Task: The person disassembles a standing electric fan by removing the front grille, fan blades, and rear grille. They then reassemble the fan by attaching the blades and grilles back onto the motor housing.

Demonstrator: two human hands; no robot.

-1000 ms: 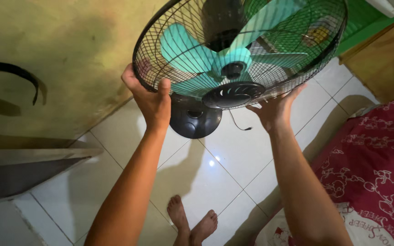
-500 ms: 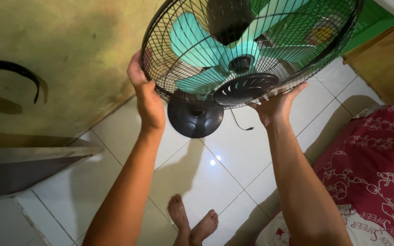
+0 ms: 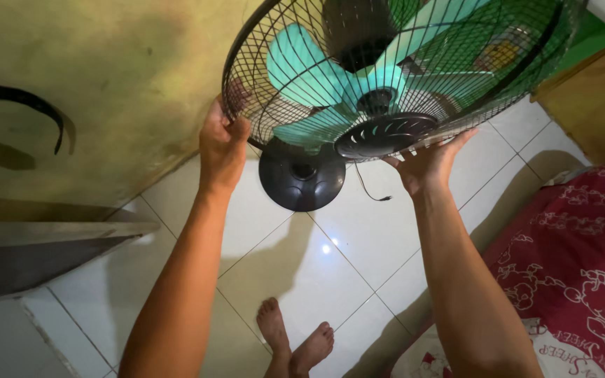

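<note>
A stand fan with a black wire cage (image 3: 498, 63) and turquoise blades (image 3: 302, 70) fills the top of the view, held up in the air. My left hand (image 3: 222, 143) grips the cage's left rim, fingers curled around the wires. Against the front grille, beside its black centre cap (image 3: 386, 134), my right hand (image 3: 428, 161) presses flat with fingers spread. The fan's round black base (image 3: 301, 178) hangs below the cage, above the floor. A thin black cord (image 3: 369, 190) dangles near it.
White floor tiles (image 3: 358, 238) lie below, with my bare feet (image 3: 292, 343) on them. A yellowish wall (image 3: 106, 91) stands at left with a black strap (image 3: 29, 105) on it. A grey ledge (image 3: 43, 245) juts at lower left. A red patterned bedsheet (image 3: 582, 266) lies at right.
The fan has risen and shifted right. My left hand slid from under the cage to its left rim. My right hand stays under the front grille.
</note>
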